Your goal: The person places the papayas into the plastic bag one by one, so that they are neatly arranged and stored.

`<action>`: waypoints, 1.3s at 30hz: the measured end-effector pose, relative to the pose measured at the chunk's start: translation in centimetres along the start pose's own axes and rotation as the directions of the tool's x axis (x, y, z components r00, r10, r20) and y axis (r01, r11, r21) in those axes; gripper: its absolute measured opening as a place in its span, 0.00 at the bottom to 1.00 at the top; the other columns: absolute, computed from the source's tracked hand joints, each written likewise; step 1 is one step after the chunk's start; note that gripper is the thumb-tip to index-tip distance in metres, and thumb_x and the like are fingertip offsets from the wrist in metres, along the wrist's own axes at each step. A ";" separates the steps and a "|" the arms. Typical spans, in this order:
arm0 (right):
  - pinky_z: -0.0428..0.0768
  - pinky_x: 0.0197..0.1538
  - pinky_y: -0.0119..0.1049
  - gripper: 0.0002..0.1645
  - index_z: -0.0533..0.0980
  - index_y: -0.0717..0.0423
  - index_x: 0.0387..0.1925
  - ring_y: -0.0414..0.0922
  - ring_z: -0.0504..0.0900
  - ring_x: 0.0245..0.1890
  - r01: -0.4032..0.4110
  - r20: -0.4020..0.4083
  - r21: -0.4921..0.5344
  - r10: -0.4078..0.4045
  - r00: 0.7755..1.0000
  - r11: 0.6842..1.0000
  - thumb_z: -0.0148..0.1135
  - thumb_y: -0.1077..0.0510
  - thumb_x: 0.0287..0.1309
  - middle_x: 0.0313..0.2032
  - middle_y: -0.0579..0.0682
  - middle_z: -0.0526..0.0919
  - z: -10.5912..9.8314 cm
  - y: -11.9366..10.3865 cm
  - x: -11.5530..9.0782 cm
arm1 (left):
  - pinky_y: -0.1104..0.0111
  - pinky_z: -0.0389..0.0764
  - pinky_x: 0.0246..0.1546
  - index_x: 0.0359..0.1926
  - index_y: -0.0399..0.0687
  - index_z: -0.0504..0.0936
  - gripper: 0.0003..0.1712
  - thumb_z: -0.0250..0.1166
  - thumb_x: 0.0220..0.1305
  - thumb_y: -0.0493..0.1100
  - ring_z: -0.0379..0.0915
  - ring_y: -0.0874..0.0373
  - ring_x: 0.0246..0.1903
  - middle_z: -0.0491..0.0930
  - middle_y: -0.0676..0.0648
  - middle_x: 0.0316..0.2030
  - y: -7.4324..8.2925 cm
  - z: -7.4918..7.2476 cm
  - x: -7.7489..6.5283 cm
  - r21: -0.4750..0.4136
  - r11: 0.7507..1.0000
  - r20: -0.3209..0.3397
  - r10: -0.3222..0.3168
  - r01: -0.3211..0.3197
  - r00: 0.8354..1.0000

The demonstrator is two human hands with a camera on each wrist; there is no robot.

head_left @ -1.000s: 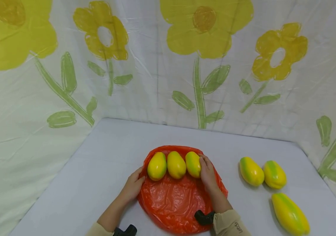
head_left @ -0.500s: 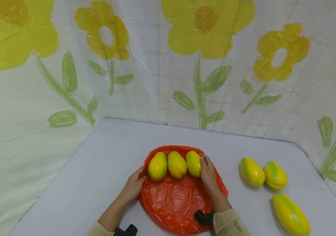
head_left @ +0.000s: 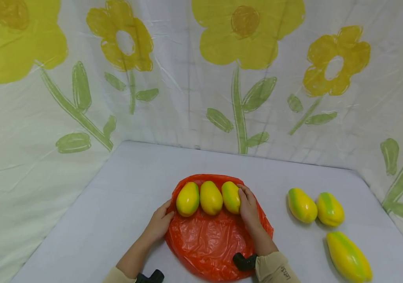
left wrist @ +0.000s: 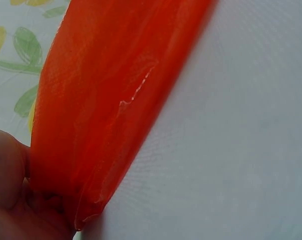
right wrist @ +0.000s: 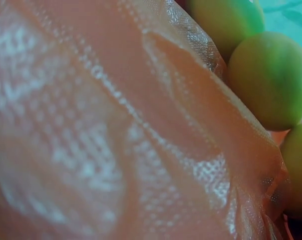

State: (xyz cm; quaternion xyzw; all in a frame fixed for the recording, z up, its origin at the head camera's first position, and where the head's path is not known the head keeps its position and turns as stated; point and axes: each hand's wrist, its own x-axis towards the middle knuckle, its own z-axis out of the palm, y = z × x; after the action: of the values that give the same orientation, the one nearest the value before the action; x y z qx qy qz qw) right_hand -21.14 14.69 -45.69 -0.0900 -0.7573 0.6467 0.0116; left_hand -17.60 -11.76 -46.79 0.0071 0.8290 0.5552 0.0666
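A red plastic bag (head_left: 208,239) lies spread on the table in the head view, with three yellow-green papayas in a row along its far side: a left one (head_left: 188,199), a middle one (head_left: 211,198) and a right one (head_left: 230,197). My left hand (head_left: 159,222) grips the bag's left edge, and the left wrist view shows the red film (left wrist: 95,110) pulled taut from that hand (left wrist: 13,185). With its fingers at the right papaya's side, my right hand (head_left: 249,207) holds that fruit. Film fills most of the right wrist view, papayas (right wrist: 271,80) behind it.
Three more papayas lie right of the bag: two side by side, one (head_left: 302,206) and another (head_left: 330,209), and a larger one (head_left: 349,257) nearer the front. A white cloth (head_left: 173,98) printed with yellow flowers hangs behind the white table (head_left: 123,184).
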 end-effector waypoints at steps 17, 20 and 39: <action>0.69 0.57 0.41 0.25 0.65 0.52 0.62 0.49 0.67 0.52 -0.020 -0.017 0.025 0.021 1.000 0.999 0.39 0.47 0.70 0.57 0.54 0.69 0.0 0.2 0.1 | 0.48 0.65 0.62 0.68 0.40 0.60 0.28 0.45 0.67 0.35 0.58 0.42 0.66 0.64 0.39 0.66 -0.1 0.0 0.1 0.008 1.000 0.001 0.016 -0.016 1.000; 0.69 0.58 0.43 0.25 0.65 0.53 0.62 0.50 0.67 0.53 -0.024 -0.022 0.029 0.024 0.999 0.999 0.40 0.47 0.69 0.58 0.55 0.69 0.1 0.1 0.1 | 0.48 0.63 0.63 0.68 0.40 0.60 0.28 0.45 0.67 0.35 0.56 0.42 0.67 0.63 0.39 0.66 -0.1 0.0 0.1 0.002 1.000 -0.003 0.011 -0.011 1.000; 0.62 0.68 0.51 0.25 0.65 0.57 0.62 0.53 0.63 0.65 0.094 -0.016 0.008 -0.094 0.995 0.996 0.42 0.50 0.69 0.64 0.56 0.66 -2.7 -3.2 -1.1 | 0.48 0.64 0.62 0.67 0.39 0.61 0.27 0.46 0.67 0.35 0.57 0.41 0.66 0.64 0.38 0.65 0.2 0.0 -0.2 0.003 1.000 0.004 0.025 -0.025 1.000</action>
State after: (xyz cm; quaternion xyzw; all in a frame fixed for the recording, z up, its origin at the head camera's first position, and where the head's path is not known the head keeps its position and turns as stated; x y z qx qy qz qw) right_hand -20.05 16.66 -42.00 -0.0593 -0.7576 0.6482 0.0483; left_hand -17.42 -11.68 -46.57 0.0186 0.8295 0.5549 0.0614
